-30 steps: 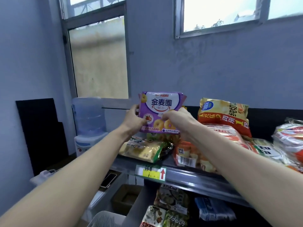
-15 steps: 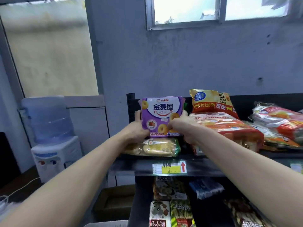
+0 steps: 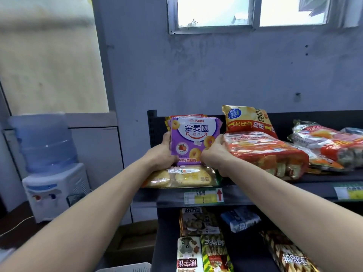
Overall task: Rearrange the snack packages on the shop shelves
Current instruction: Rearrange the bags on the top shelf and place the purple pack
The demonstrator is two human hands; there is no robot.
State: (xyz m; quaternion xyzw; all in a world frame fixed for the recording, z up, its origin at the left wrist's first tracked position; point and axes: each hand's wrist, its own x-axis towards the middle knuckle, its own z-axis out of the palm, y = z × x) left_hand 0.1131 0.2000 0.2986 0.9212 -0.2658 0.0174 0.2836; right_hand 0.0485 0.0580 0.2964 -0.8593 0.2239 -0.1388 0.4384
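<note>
I have the purple snack pack (image 3: 193, 141) standing upright at the centre of the frame, at the left end of the top shelf (image 3: 275, 190), its printed face toward me. My left hand (image 3: 161, 154) clasps its left edge and lower corner; my right hand (image 3: 213, 155) grasps the right edge, fingers curled round the side. Just behind it stand more packs with yellow and red edges (image 3: 186, 116), so I judge I am stacking this one at the front of that row. Its bottom edge sits just above the flat bread pack (image 3: 182, 177) lying at the shelf front; whether they touch, I cannot tell.

To the right, touching my right hand, lies the long red cake bag (image 3: 265, 152), with the yellow chip bag (image 3: 248, 120) propped behind it. Lower shelves hold more snacks (image 3: 198, 222); a water dispenser (image 3: 51, 169) stands at left.

The next move, as I judge it, calls for squaring the pack against the row and letting go gently, or it may tip forward.
</note>
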